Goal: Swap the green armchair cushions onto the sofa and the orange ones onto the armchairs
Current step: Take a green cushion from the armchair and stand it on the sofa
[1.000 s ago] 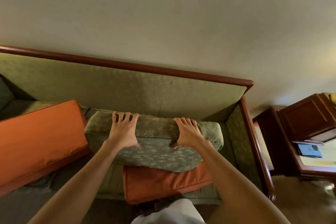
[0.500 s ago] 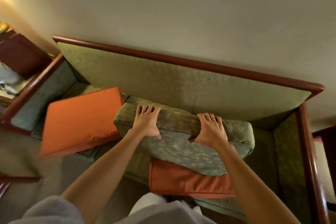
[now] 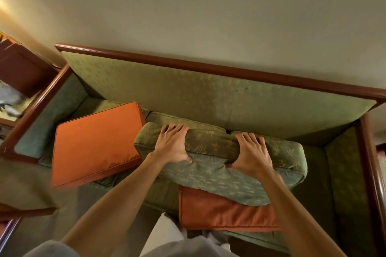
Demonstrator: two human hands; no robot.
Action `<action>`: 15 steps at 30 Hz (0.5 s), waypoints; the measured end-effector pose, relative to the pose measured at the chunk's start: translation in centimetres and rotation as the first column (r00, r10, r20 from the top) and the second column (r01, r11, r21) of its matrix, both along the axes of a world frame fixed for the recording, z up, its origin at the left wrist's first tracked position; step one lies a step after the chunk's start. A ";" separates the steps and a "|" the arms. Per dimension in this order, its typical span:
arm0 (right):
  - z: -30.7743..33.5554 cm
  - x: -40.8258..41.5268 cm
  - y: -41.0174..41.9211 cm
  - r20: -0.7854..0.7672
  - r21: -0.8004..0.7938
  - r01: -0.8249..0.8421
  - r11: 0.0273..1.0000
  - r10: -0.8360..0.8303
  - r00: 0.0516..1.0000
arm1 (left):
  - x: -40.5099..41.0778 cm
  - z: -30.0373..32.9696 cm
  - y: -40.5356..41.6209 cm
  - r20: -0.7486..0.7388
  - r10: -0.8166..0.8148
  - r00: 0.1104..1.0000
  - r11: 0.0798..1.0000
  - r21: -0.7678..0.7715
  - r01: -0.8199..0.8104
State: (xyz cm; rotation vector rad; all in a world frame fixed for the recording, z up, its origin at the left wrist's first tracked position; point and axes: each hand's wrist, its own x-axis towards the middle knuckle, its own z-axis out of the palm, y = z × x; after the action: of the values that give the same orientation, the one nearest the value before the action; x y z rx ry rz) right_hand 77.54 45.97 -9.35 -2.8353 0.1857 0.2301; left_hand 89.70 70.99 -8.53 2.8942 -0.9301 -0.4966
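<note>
A green patterned cushion [image 3: 211, 146] lies across the middle of the sofa seat, its near part resting on an orange cushion [image 3: 221, 213]. My left hand [image 3: 173, 145] and my right hand [image 3: 251, 153] both grip the green cushion's top edge, fingers over the far side and thumbs pressed into its face. A second orange cushion [image 3: 96, 146] lies tilted on the left part of the seat, its near edge hanging over the front. The sofa [image 3: 208, 94] has green upholstery and a dark wooden frame.
A wooden side table [image 3: 18, 69] stands past the sofa's left arm, with some pale blurred items on it. A wooden edge of other furniture [image 3: 23, 213] shows at the lower left. The wall rises behind the sofa. Carpet lies in front.
The view has swung left, and the sofa's left arm and side table have come into sight. Both hands keep their hold on the green cushion, which has barely shifted on the seat.
</note>
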 end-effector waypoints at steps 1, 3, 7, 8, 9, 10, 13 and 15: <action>0.1 0.2 0.1 -0.007 0.002 0.008 1.000 -0.008 1.000 | 0.4 -0.2 0.2 -0.005 -0.015 1.000 1.000 -0.013 0.015; 0.3 0.7 0.3 -0.013 0.000 0.024 1.000 -0.024 1.000 | 1.7 -0.4 0.6 -0.012 -0.070 0.998 0.997 -0.044 0.069; 1.5 2.6 1.3 -0.034 -0.012 0.034 0.999 -0.035 0.999 | 5.4 -0.4 2.0 -0.056 -0.199 0.978 0.978 -0.077 0.195; 1.9 3.2 1.6 -0.037 -0.013 0.037 0.999 -0.037 0.999 | 6.3 -0.3 2.2 -0.067 -0.218 0.974 0.973 -0.086 0.212; 2.2 4.0 1.8 -0.035 -0.016 0.041 0.999 -0.041 0.999 | 7.3 -0.2 2.3 -0.079 -0.233 0.969 0.970 -0.095 0.225; 2.4 4.9 2.0 -0.033 -0.021 0.045 0.999 -0.046 0.998 | 8.3 -0.1 2.4 -0.088 -0.244 0.966 0.966 -0.105 0.235; 2.7 7.8 2.6 -0.027 -0.006 0.062 0.998 -0.062 0.998 | 11.5 0.5 3.0 -0.067 -0.274 0.960 0.955 -0.140 0.262; 2.6 10.0 3.1 -0.023 0.024 0.073 0.997 -0.072 0.997 | 13.7 1.1 3.6 -0.037 -0.294 0.955 0.947 -0.150 0.286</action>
State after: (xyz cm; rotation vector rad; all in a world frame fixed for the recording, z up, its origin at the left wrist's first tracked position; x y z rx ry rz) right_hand 87.50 49.06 -6.72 -2.7964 0.2879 0.2469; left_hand 103.38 74.57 -7.42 2.6125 -1.3326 -0.5063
